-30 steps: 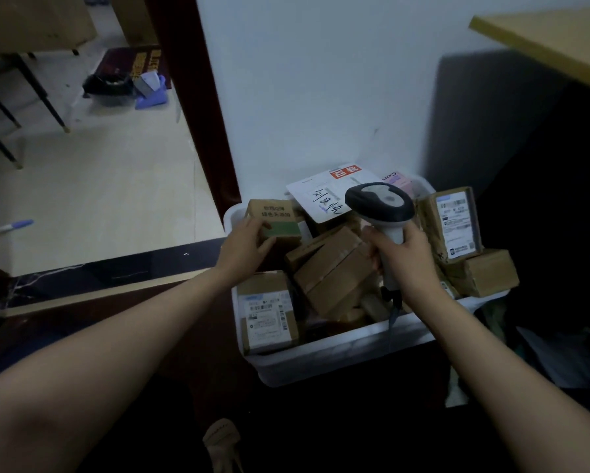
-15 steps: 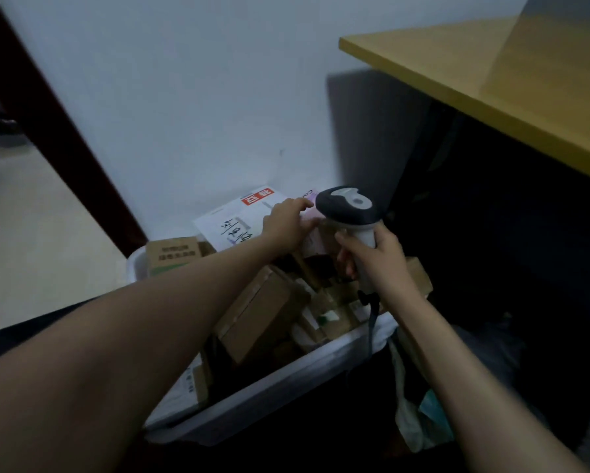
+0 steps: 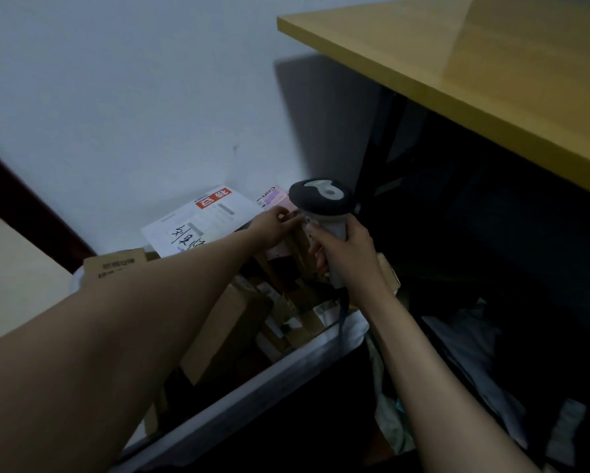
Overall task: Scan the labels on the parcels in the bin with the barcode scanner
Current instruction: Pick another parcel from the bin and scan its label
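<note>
1. White plastic forms the bin (image 3: 279,361), which sits on the floor against a pale wall (image 3: 133,97) and is filled with parcels lying at mixed angles.
2. Brown cardboard boxes make up most of the load; one large box (image 3: 225,322) lies tilted near the middle, and a smaller printed box (image 3: 114,266) sits at the bin's left rear corner.
3. At the back, leaning on the wall, lies a flat white envelope (image 3: 201,218) with a red patch of print and dark handwriting on its face.
4. Just to the right of the envelope is a pink parcel (image 3: 275,197) with a pale label, partly hidden behind the left hand (image 3: 273,224).
5. That left hand reaches across the bin, its fingers laid on the pink parcel's near edge; whether they actually pinch it cannot be told, since the fingertips are blurred.
6. The right hand (image 3: 346,256) is wrapped tight around the pale grip of the barcode scanner (image 3: 322,203), holding it upright over the right rear part of the bin.
7. The scanner's dark head sits just beside the left fingertips and the pink parcel, and its cable (image 3: 342,322) drops from the grip over the bin's near rim.
8. A yellow wooden tabletop (image 3: 474,83) juts in from the upper right, with deep shadow beneath it.
9. Crumpled pale plastic bags (image 3: 474,346) lie in the dark on the floor to the right of the bin.
</note>
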